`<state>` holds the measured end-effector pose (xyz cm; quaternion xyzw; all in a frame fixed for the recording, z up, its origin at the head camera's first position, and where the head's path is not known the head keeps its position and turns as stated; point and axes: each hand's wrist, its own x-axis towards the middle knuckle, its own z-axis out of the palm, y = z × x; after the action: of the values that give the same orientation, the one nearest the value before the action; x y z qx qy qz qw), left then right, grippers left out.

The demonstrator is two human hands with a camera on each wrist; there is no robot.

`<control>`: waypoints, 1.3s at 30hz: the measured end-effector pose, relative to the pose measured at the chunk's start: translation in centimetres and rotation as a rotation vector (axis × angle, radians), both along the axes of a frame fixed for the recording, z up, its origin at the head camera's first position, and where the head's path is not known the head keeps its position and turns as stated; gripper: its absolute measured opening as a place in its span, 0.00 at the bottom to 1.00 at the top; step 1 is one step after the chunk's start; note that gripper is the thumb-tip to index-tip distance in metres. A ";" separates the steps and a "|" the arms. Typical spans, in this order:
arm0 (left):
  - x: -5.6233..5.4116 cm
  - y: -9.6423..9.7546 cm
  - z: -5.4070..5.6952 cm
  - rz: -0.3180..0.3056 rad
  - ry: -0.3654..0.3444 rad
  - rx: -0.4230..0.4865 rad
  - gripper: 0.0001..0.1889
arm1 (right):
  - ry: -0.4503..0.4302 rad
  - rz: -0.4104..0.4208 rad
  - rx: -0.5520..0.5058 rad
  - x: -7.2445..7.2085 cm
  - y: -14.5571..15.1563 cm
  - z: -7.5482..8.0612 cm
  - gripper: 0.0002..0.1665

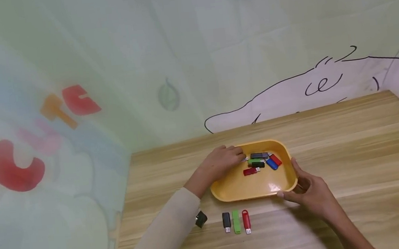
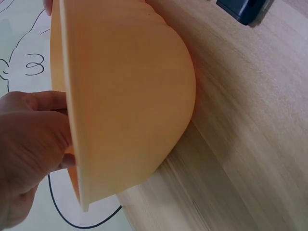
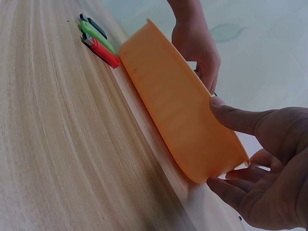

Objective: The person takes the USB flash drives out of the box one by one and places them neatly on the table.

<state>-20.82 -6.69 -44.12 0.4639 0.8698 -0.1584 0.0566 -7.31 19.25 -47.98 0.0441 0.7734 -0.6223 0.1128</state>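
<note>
A yellow plastic tray (image 1: 254, 191) stands on the wooden table with several USB flash drives inside, among them a blue one (image 1: 271, 164) and a dark red one (image 1: 250, 171). My left hand (image 1: 221, 162) reaches over its left end. The fingertips pinch a mostly hidden USB flash drive (image 1: 245, 159), only a small bit of which shows. My right hand (image 3: 269, 159) grips the tray's right end, thumb on the rim and fingers against the outer wall. In front of the tray lie black (image 1: 226, 220), green (image 1: 236, 222) and red (image 1: 246, 220) USB flash drives, side by side.
A small black object (image 1: 201, 219) shows beside the left sleeve; its kind is unclear. The wooden table (image 1: 363, 156) extends to the right of the tray. Behind it hangs a pale printed curtain (image 1: 178, 61), with another coloured one (image 1: 49, 221) at the left.
</note>
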 end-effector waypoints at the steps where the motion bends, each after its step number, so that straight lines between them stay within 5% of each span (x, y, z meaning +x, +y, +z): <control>1: -0.1 0.1 -0.1 -0.005 0.001 -0.008 0.22 | -0.003 -0.001 0.001 0.0 0.0 0.0 0.66; 12: -0.4 1.0 -0.6 -0.032 0.018 -0.087 0.23 | 0.008 -0.008 0.019 0.1 0.1 0.2 0.65; 39: -0.4 1.4 -1.1 -0.084 0.060 -0.098 0.19 | -0.023 -0.017 0.023 0.3 0.3 0.1 0.67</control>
<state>-21.24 -5.27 -45.23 0.4919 0.8420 -0.2168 0.0463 -7.02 19.54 -47.93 0.0593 0.7788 -0.6136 0.1157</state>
